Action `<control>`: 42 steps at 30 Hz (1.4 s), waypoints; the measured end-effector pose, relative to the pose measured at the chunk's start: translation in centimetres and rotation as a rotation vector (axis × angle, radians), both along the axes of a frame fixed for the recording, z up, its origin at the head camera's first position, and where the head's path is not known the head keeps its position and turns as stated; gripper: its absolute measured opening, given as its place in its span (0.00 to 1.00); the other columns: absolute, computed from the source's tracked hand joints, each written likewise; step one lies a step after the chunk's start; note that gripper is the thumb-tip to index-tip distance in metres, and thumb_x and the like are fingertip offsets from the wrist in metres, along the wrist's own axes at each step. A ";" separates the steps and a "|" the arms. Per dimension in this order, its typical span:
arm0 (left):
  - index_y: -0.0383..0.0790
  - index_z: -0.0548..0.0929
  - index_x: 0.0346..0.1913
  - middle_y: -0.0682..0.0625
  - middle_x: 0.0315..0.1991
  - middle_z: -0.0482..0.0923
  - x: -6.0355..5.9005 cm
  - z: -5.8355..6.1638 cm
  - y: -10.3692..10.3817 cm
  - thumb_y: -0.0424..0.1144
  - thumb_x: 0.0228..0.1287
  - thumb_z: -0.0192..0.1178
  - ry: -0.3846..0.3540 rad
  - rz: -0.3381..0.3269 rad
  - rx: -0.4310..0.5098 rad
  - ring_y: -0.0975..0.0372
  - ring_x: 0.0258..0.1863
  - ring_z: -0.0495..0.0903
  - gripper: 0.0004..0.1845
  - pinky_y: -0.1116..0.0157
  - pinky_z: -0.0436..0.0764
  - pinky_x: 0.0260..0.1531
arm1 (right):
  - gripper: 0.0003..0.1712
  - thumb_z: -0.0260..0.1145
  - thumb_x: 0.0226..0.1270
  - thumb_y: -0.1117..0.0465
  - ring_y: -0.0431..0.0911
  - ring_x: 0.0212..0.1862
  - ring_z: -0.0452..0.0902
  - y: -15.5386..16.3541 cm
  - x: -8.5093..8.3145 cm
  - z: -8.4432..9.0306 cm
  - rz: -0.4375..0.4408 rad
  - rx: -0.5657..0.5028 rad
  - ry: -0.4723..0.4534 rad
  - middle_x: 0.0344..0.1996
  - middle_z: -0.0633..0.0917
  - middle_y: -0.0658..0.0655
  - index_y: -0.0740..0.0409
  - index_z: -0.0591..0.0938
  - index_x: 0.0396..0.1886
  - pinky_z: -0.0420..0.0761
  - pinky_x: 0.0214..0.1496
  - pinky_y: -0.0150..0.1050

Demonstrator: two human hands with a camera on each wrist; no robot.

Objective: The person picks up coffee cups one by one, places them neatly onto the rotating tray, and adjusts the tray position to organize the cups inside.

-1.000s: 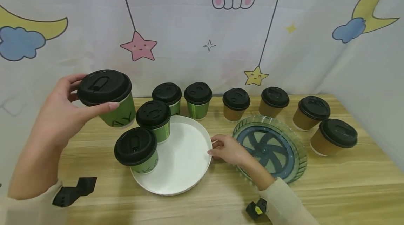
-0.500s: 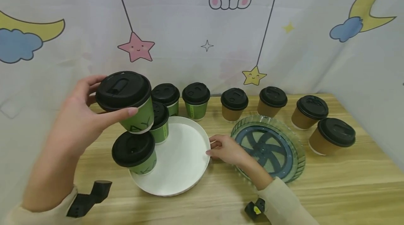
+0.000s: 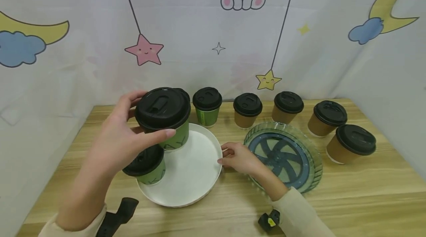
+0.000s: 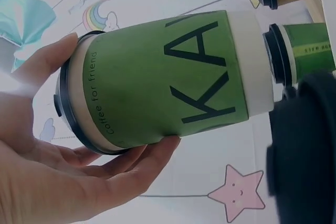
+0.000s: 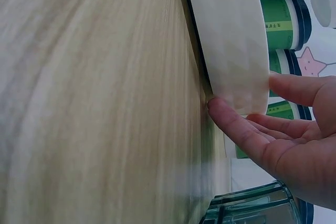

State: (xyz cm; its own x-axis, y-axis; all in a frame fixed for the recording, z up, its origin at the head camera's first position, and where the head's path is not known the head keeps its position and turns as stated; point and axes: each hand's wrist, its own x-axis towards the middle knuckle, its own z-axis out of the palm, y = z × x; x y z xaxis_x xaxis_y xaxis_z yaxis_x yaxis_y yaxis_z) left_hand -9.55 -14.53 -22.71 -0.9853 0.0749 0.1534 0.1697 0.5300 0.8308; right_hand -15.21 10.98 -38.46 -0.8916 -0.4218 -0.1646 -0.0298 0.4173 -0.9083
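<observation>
I see the left hand holding a green cup with a black lid in the air above the left part of the white tray. Its grip is curled round the cup just under the lid, thumb on the near side, fingers on the far side. In the left wrist view the cup lies across the palm, its print reading "KA". A second green cup stands on the tray's near-left part, below the held one. The right hand rests on the desk at the tray's right rim; its grip is spread, fingertips touching the rim. To the right lies a clear wheel with dark spokes. One green cup and four brown cups stand along the far side.
</observation>
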 end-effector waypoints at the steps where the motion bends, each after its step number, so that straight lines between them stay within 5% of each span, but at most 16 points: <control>1: 0.46 0.57 0.66 0.50 0.58 0.63 0.1 0.0 0.3 0.52 0.41 0.73 -0.005 -0.006 -0.006 0.56 0.56 0.66 0.49 0.53 0.72 0.51 | 0.20 0.65 0.58 0.69 0.49 0.38 0.80 0.0 0.0 0.0 -0.002 0.000 -0.002 0.37 0.82 0.63 0.73 0.75 0.50 0.81 0.37 0.39; 11: 0.40 0.58 0.65 0.47 0.54 0.67 1.1 -2.0 2.2 0.45 0.40 0.75 -0.038 -0.067 0.046 0.56 0.48 0.73 0.48 0.59 0.73 0.50 | 0.20 0.65 0.57 0.68 0.48 0.38 0.80 0.2 0.0 0.0 0.006 0.009 0.003 0.38 0.82 0.63 0.72 0.75 0.50 0.80 0.37 0.38; 29: 0.44 0.63 0.62 0.48 0.58 0.66 4.5 -6.9 3.7 0.49 0.34 0.77 -0.088 -0.012 -0.025 0.57 0.55 0.68 0.49 0.53 0.72 0.49 | 0.20 0.65 0.58 0.67 0.48 0.38 0.80 0.2 0.1 0.0 0.010 -0.002 0.023 0.38 0.82 0.63 0.72 0.75 0.50 0.80 0.36 0.38; 35: 0.42 0.64 0.62 0.48 0.59 0.67 4.7 -7.8 4.0 0.45 0.34 0.77 -0.044 -0.016 -0.063 0.57 0.57 0.67 0.48 0.55 0.74 0.47 | 0.20 0.65 0.58 0.67 0.48 0.37 0.80 0.3 0.0 -0.2 0.006 -0.002 0.024 0.37 0.82 0.63 0.72 0.75 0.49 0.80 0.36 0.37; 42: 0.42 0.63 0.63 0.47 0.61 0.64 4.7 -8.4 3.8 0.47 0.33 0.77 -0.105 -0.019 -0.097 0.56 0.57 0.67 0.49 0.54 0.73 0.50 | 0.20 0.64 0.58 0.68 0.47 0.37 0.80 0.3 0.0 -0.3 0.014 -0.006 0.031 0.37 0.82 0.63 0.73 0.75 0.50 0.80 0.36 0.37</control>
